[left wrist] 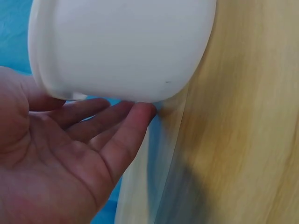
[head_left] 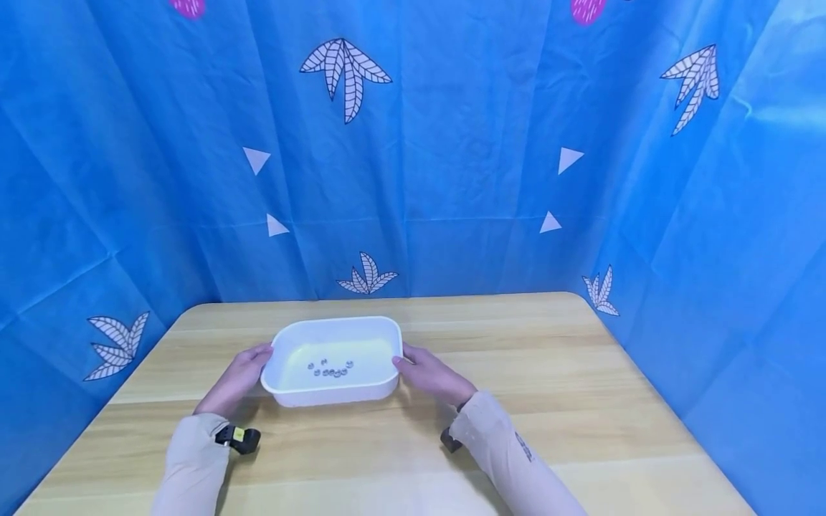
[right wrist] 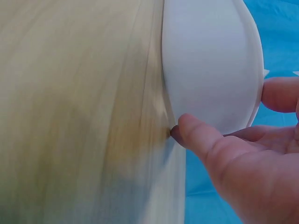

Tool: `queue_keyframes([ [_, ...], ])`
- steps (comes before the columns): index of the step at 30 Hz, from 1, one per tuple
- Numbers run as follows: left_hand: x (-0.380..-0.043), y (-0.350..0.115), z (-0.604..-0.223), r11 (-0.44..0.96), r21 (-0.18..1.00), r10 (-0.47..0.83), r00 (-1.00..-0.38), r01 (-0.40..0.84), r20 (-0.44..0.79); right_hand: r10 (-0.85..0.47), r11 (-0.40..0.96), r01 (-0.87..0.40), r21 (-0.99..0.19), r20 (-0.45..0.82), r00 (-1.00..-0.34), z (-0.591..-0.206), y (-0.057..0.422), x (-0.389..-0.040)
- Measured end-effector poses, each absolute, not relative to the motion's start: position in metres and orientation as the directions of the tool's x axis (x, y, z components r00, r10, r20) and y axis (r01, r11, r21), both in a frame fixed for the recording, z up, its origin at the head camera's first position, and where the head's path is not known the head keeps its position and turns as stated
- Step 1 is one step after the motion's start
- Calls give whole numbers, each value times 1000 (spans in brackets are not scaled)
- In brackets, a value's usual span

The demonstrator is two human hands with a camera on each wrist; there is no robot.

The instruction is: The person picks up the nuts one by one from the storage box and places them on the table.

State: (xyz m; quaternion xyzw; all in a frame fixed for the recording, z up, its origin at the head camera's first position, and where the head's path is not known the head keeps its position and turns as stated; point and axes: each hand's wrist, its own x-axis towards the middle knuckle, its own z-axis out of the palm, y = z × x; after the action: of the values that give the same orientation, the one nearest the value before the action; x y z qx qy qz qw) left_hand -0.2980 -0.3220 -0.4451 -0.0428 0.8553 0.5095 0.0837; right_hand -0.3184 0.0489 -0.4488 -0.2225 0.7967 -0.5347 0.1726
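Observation:
A white plastic basin [head_left: 335, 396], oblong with rounded corners, is held between both hands over the table. Several small, shiny, greyish pieces [head_left: 331, 373] lie on its bottom, too small to identify. My left hand [head_left: 240, 376] grips the left end, its thumb up at the rim and its fingertips against the lower wall in the left wrist view. At the opposite end, my right hand [head_left: 434, 374] holds the basin with the thumb over the rim. The right wrist view shows fingertips [right wrist: 189, 123] at the basin's lower edge.
The basin is above a light wood-grain table [head_left: 516, 358] with rounded far corners. Blue curtains [head_left: 464, 143] printed with leaves and triangles stand behind it and along both sides. A black wrist camera [head_left: 239, 437] sits at the left cuff.

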Motion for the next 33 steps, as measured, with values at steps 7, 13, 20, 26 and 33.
queue_keyframes([
  [7,-294,-326,-446,473,864,12,-979,-174,-203,-546,308,-132,-942,-62,-835,-449,47,-317],
  [13,-293,-329,-443,477,860,7,-978,-180,-208,-548,320,-127,-939,-74,-833,-447,46,-316],
  [20,-295,-326,-444,468,867,2,-980,-173,-197,-541,349,-129,-928,-87,-836,-446,49,-317],
  [26,-296,-328,-445,453,873,6,-979,-179,-204,-543,369,-128,-921,-101,-834,-445,52,-318],
  [33,-296,-332,-444,444,877,4,-979,-180,-203,-562,335,-141,-932,-77,-824,-442,56,-322],
])
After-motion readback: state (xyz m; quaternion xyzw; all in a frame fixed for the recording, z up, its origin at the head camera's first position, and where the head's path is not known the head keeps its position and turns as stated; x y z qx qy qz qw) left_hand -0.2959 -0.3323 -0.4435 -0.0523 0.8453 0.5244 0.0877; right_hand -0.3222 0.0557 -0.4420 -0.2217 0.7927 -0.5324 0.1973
